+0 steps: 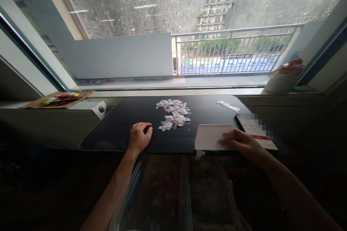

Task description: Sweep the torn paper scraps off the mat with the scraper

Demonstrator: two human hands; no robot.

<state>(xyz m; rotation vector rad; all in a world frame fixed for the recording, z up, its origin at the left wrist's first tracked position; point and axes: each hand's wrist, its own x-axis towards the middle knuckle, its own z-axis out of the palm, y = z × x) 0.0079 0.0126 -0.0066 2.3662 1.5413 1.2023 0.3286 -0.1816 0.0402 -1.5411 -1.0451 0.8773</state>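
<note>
Board (210, 137), pale and flat, right of frame centre: right hand (242, 142) grips its right edge; judged light, stiff, best held there. Left hand (139, 137) half-curled, apparently empty.

A: Where's your left hand (140, 137)?
B: Loosely curled by the surface's (108, 133) near edge, left of the paper scraps (174, 107), which spread toward the far edge.
A: And your right hand (242, 142)?
B: It grips a pale board (210, 136) by its right end, along the near edge.
A: Beyond that?
B: A narrow pale strip (229, 106), toward your far right corner.
</note>
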